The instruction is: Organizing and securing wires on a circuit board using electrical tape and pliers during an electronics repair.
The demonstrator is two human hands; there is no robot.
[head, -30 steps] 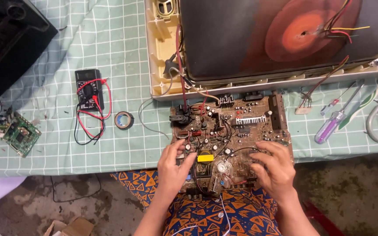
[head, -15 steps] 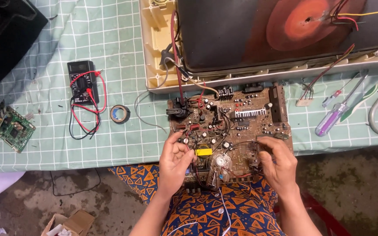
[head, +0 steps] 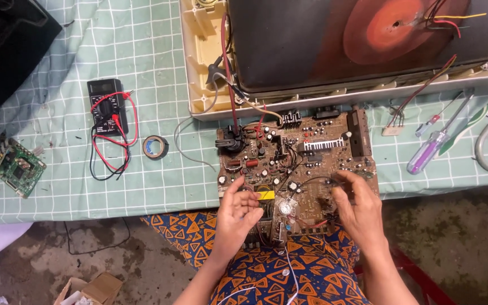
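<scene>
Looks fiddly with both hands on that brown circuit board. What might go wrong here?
The circuit board overhangs the table edge onto the lap, so it might tip or slide. Wires tie it to the television chassis; a pull may strain them. The left hand and right hand touch exposed components, perhaps risking shock.

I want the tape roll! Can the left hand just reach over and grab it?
Probably yes. The left hand rests on the circuit board, and the tape roll lies on open tablecloth to its left, with only a thin grey wire between them.
</scene>
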